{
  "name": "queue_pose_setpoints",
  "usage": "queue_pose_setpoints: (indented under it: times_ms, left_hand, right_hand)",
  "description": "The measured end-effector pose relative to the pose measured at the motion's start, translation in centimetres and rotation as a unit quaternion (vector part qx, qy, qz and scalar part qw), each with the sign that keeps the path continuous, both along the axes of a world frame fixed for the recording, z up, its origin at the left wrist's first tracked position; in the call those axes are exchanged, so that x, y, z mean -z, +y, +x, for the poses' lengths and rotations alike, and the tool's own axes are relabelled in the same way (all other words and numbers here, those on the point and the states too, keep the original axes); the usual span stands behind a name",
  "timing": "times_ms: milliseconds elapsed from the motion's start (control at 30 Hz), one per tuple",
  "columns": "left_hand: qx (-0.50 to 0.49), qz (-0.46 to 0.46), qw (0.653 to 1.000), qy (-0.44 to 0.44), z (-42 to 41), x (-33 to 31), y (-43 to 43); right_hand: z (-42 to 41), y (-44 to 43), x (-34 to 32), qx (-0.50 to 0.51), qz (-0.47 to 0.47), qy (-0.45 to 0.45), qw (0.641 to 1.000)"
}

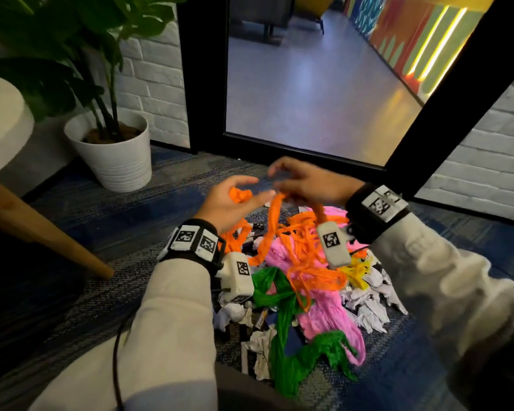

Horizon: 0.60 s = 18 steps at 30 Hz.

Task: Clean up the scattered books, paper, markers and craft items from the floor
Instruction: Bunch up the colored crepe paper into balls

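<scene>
Both hands (235,200) (309,182) grip orange crepe streamer (275,221); wristband tags unreadable.

A person's left hand (229,200) and right hand (306,182) hold an orange crepe streamer (275,215) above a heap of pink crepe paper (324,315), green crepe paper (285,351) and crumpled white paper (368,304) on blue carpet (125,221), near a potted plant (113,149) beside a glass door (309,84).
</scene>
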<state>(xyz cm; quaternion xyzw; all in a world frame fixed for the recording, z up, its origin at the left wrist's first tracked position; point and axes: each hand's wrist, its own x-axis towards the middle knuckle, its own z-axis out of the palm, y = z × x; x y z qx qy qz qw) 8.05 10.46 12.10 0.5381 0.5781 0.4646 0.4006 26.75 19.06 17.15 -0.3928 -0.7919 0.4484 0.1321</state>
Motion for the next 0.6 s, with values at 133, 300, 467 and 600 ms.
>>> queue_pose_setpoints:
  times_ms: [133,300,467,600]
  left_hand:
    - [0.046,0.032,0.998,-0.03,1.1,-0.6,0.3]
    - [-0.121,0.053,0.943,-0.307,-2.1,-1.2,1.3]
    - [-0.263,0.061,0.825,-0.497,-10.1,3.8,3.5]
    - [-0.296,0.056,0.808,-0.506,-8.1,-1.1,-0.6]
  right_hand:
    - [-1.4,-1.2,-5.0,-0.011,0.045,0.176,0.983]
    - [-1.7,-2.0,-7.6,0.002,0.033,0.247,0.969]
    - [-0.2,-1.1,-2.8,-0.074,-0.029,-0.064,0.995]
    - [2.8,-0.3,1.5,-0.129,-0.114,-0.313,0.934]
